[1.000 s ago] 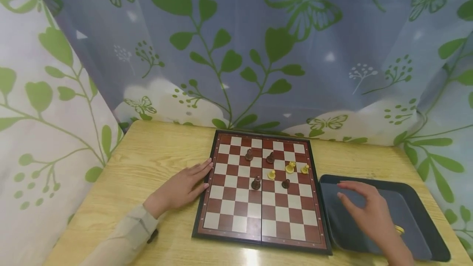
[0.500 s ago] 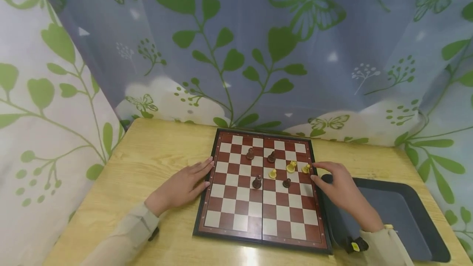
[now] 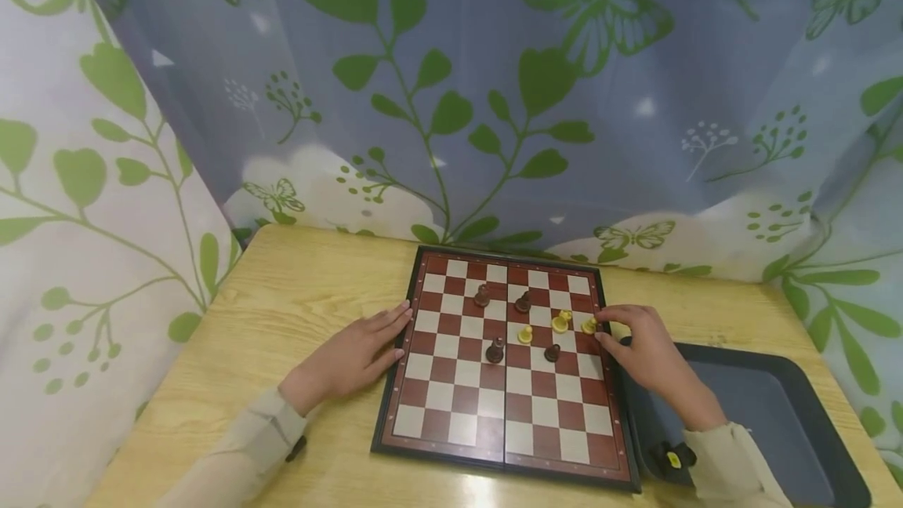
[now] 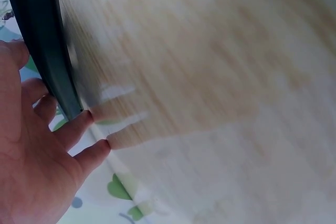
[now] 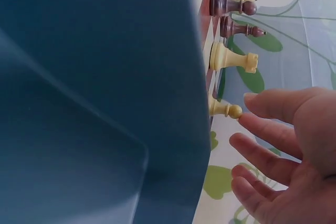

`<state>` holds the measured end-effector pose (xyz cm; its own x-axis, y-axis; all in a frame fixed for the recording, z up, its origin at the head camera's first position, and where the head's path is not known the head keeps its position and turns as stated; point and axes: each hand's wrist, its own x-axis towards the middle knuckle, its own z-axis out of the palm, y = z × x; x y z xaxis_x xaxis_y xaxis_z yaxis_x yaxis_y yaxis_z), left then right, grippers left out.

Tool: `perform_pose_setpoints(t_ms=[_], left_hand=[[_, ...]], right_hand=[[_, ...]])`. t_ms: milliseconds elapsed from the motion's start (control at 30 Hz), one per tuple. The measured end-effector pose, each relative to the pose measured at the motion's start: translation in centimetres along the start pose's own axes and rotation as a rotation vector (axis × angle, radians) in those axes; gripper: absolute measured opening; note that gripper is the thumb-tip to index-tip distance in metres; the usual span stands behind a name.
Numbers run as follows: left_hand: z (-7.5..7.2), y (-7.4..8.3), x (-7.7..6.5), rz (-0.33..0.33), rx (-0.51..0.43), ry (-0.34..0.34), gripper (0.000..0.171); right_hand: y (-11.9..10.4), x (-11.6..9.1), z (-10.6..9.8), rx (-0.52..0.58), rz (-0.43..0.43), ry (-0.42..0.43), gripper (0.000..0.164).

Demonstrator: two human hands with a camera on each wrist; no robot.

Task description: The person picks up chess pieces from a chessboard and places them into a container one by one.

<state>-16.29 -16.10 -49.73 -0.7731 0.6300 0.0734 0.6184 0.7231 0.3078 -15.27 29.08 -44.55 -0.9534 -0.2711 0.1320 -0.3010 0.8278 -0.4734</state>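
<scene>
My left hand [image 3: 346, 359] lies with fingers stretched out, its fingertips touching the left edge of the chessboard [image 3: 466, 398]. That dark edge also shows beside the fingers in the left wrist view. At the board's right edge, my right hand [image 3: 652, 351] reaches with thumb and index finger to a yellow pawn [image 3: 589, 325]. In the right wrist view the index fingertip is right at the pawn's round head [image 5: 234, 111], with the thumb just beside it and the other fingers loosely spread. The pawn stands upright. Left of it stand a yellow rook [image 3: 561, 322] and a second yellow pawn [image 3: 525, 334].
Several dark chess pieces stand among the yellow ones, including a tall piece [image 3: 495, 350] and a pawn [image 3: 553, 353]. A dark tray [image 3: 769, 390] sits against the board's right side, under my right forearm. The wooden table [image 3: 303, 273] ends at a patterned curtain [image 3: 480, 202] behind.
My right hand has moved left from over the tray to the board's right edge, and its fingertips have come up to the yellow pawn. My left hand has stayed at the board's edge.
</scene>
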Motion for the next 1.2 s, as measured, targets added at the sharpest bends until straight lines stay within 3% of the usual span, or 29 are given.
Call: perform_pose_setpoints(t_ms=[833,1200], left_hand=[[-0.2,0.0,-0.2,-0.021,-0.014,-0.014,0.062],[-0.1,-0.1,-0.2,-0.031,-0.017,-0.031,0.062]], right_hand=[[1.7,2.0,0.8,0.102,0.004,0.000,0.021],[1.6,1.4,0.6,0.157,-0.007,0.104,0.020]])
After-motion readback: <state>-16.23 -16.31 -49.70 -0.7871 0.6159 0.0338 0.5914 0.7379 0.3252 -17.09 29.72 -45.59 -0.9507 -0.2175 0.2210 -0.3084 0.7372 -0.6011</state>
